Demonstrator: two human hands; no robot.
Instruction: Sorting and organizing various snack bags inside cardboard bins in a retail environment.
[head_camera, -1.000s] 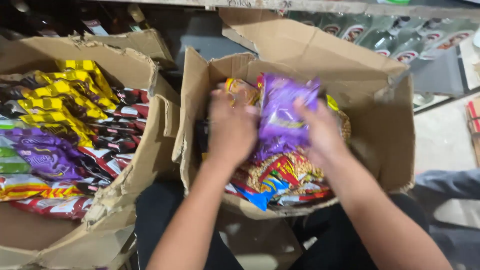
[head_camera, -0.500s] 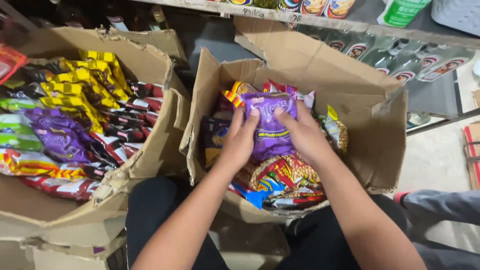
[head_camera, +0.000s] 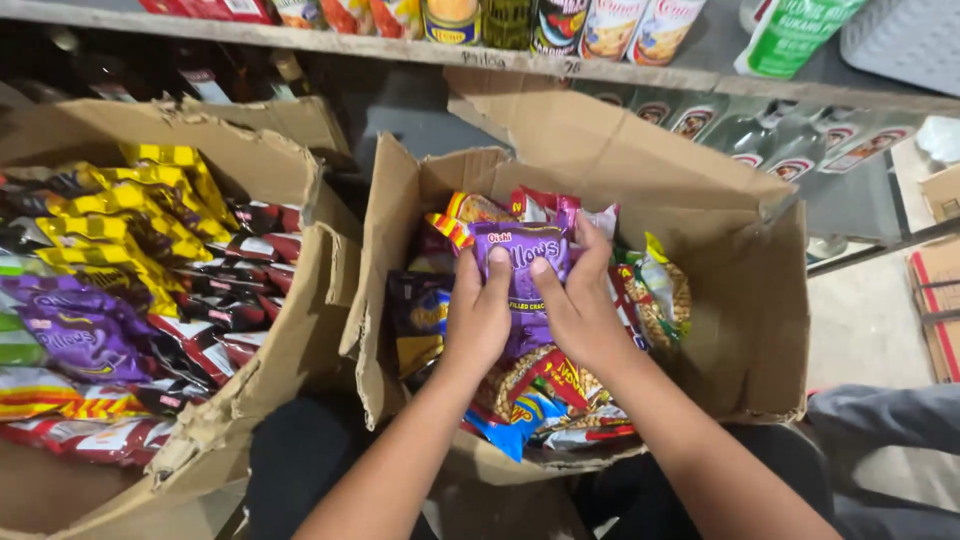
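Head view, the only one: you've got both hands on the purple snack bag (head_camera: 522, 262), which sits upright at the top-centre of the open cardboard box (head_camera: 745, 330) in front of you, above the rest of the packets.

Your left hand (head_camera: 478, 318) clamps the bag's lower-left edge, thumb across the front, fingers tucked behind. Your right hand (head_camera: 583, 300) clamps the right edge, thumb on the front near the middle, fingers wrapping round the side and top. Both closed on the bag, neither free.

Key relation: the bag lies directly fwd of your hands, i.e. away from your body, w/ its long axis running roughly left-right across the box and its face tilted up toward you. Hands are approx. level and equally near it; right reaches a bit higher up the bag.

Under and around it: mixed packets (head_camera: 540, 395) in red, yellow and blue, a dark packet (head_camera: 420, 318) at the left wall, a nut-type packet (head_camera: 660, 300) at the right.

To your left, well apart, a second box (head_camera: 270, 360) packed w/ yellow, purple and dark-red packets. Shelf (head_camera: 400, 48) w/ cans above.
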